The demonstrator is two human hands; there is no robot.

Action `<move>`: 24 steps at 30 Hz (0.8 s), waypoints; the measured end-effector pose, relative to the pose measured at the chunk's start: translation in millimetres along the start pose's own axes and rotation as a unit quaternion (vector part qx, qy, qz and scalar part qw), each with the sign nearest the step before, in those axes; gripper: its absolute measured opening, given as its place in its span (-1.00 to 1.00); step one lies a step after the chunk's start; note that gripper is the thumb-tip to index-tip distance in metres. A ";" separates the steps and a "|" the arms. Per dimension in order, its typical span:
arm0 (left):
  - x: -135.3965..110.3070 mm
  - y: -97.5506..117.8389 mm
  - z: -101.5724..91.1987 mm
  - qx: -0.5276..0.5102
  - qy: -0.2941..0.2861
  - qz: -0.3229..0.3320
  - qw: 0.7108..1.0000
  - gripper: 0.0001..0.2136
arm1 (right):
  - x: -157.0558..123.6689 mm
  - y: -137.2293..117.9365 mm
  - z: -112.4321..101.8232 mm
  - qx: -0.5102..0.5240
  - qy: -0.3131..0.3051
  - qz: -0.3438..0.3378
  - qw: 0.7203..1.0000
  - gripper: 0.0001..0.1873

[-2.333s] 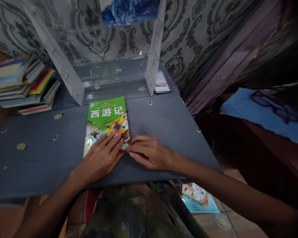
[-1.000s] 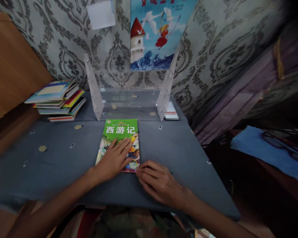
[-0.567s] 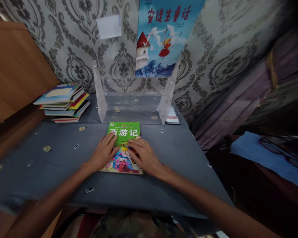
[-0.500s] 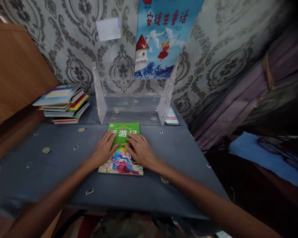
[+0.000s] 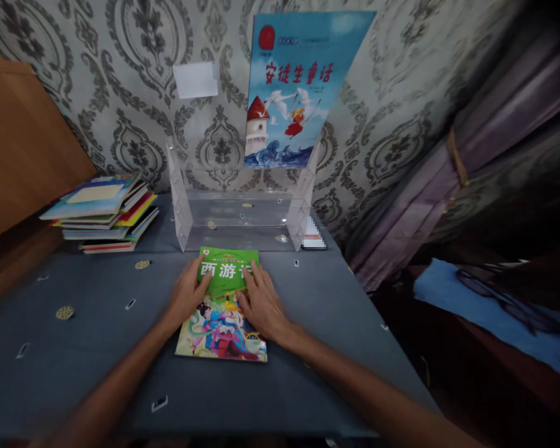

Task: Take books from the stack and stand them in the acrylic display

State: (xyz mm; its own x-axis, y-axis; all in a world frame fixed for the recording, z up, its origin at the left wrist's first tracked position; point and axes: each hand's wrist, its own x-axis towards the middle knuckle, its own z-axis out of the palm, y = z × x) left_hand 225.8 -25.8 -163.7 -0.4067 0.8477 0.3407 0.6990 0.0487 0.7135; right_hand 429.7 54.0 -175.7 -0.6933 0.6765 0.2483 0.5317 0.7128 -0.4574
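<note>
A green picture book (image 5: 221, 308) with Chinese letters lies flat on the dark grey tablecloth (image 5: 98, 348), just in front of a clear acrylic stand (image 5: 242, 211). My left hand (image 5: 186, 295) lies on the book's left edge, fingers stretched toward its top corner. My right hand (image 5: 259, 302) rests flat on the right half of the cover, fingers spread and pointing at the stand. A blue picture book (image 5: 294, 87) stands upright on the top of the stand, leaning on the wall.
A stack of several books (image 5: 102, 211) sits at the back left of the table. A white note (image 5: 195, 79) hangs on the patterned wallpaper. A brown panel (image 5: 23, 143) stands at the left. Purple curtain (image 5: 452, 162) and a blue cloth (image 5: 485, 308) are to the right.
Both hands have slid up the green book, from its near edge to its upper half. My view has tilted up, showing more of the blue book on the stand.
</note>
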 end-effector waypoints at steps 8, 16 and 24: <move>-3.9 31.6 -4.0 -0.428 0.014 -0.384 0.818 -0.72 | -9.6 5.0 -2.9 0.071 0.000 0.002 0.997 -0.35; -2.8 63.0 -7.3 -0.444 0.076 -0.344 0.824 -0.69 | -2.8 11.1 -7.9 0.295 0.109 0.133 0.940 -0.34; 29.2 97.1 -13.2 -0.267 0.183 -0.193 0.926 -0.57 | 44.9 -17.3 -89.6 0.546 0.227 0.109 0.799 -0.40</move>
State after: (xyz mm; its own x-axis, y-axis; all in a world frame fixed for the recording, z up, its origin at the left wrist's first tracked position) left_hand 274.0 -3.2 -76.4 -0.8064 0.5806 0.1119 0.1086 -0.0406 0.9933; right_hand 433.0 88.6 -80.1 -0.2617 0.9369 0.2320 -0.2968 0.1505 -0.9430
